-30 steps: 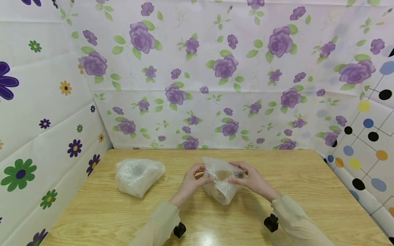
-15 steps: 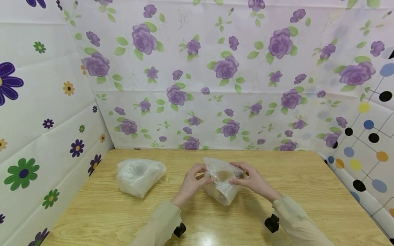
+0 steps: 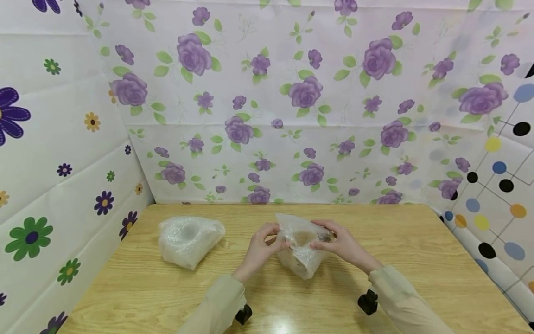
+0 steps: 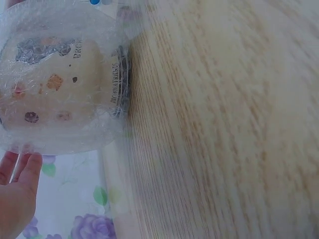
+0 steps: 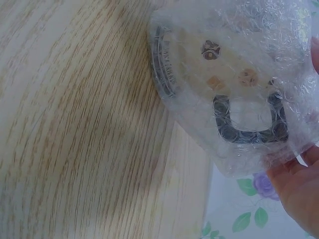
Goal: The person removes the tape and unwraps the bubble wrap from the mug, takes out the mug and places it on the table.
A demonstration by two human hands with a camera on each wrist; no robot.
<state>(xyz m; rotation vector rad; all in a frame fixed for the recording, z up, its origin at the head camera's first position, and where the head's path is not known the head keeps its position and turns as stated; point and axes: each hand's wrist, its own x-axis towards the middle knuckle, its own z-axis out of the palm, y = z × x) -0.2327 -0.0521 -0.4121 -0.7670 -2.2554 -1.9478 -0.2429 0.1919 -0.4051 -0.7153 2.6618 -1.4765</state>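
Observation:
A cream mug [image 4: 65, 84] with small printed figures, lettering and a dark base band stands in a bubble wrap bag [image 3: 304, 266] on the table. Its dark handle [image 5: 251, 134] shows through the plastic in the right wrist view. With thumb and fingers, my left hand [image 3: 262, 246] holds the bag's upper left side near its opening. Opposite it, my right hand [image 3: 340, 243] pinches the upper right side, its thumb at the front edge. The fingertips behind the plastic are partly hidden in the head view.
Another bubble-wrapped bundle [image 3: 189, 243] lies at the left back of the wooden table [image 3: 146, 297]; its contents are blurred by the wrap. Flower-patterned sheets [image 3: 267, 93] hang behind the table, with patterned cloths on both sides.

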